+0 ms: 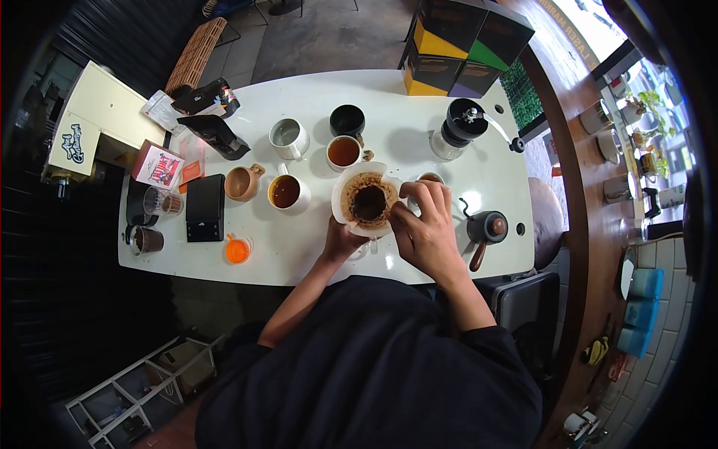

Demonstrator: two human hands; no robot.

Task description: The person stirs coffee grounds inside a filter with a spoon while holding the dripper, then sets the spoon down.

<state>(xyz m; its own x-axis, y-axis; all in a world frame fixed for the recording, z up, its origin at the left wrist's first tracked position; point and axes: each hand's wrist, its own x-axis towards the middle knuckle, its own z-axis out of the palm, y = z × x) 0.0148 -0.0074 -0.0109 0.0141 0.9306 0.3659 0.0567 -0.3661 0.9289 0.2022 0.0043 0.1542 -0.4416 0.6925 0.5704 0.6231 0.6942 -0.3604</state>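
Note:
A paper coffee filter with dark wet grounds in its middle sits in a dripper in front of me. My left hand is closed around the dripper's lower left side, which is mostly hidden beneath the paper. At the right rim, the fingers of my right hand pinch the filter's edge. Just behind are a mug of amber liquid and, to the left, a white mug of darker liquid. A small cup shows partly behind my right fingers.
On the white table stand a gooseneck kettle and hand grinder at right. A black scale, brown cup and orange cup are at left. Black boxes are stacked at the far edge.

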